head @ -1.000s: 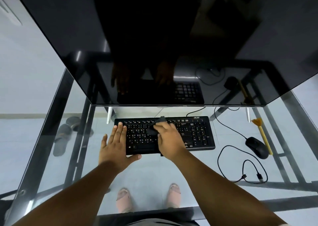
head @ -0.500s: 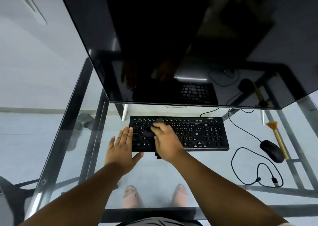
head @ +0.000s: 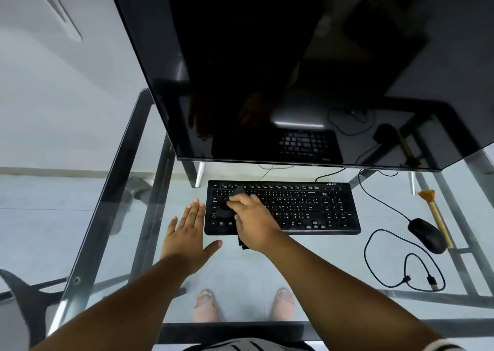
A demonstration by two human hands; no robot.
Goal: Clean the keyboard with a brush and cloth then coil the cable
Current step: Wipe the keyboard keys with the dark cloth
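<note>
Two hands share the job: the right hand (head: 252, 221) grips a dark cloth (head: 232, 203) on the left keys of the keyboard (head: 283, 208), mid-bench; the left hand (head: 187, 234) lies flat and open beside its left edge. Best wiped row by row rightward, lightly, left hand bracing the case.

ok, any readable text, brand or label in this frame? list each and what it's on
"acer": pale logo on the top right edge of the keyboard.
Key legends on the keyboard: too small and blurred to read.
Monitor: no text can be made out on it; the keyboard's reflection in it is unreadable.
Mouse, brush: no markings visible.
</note>
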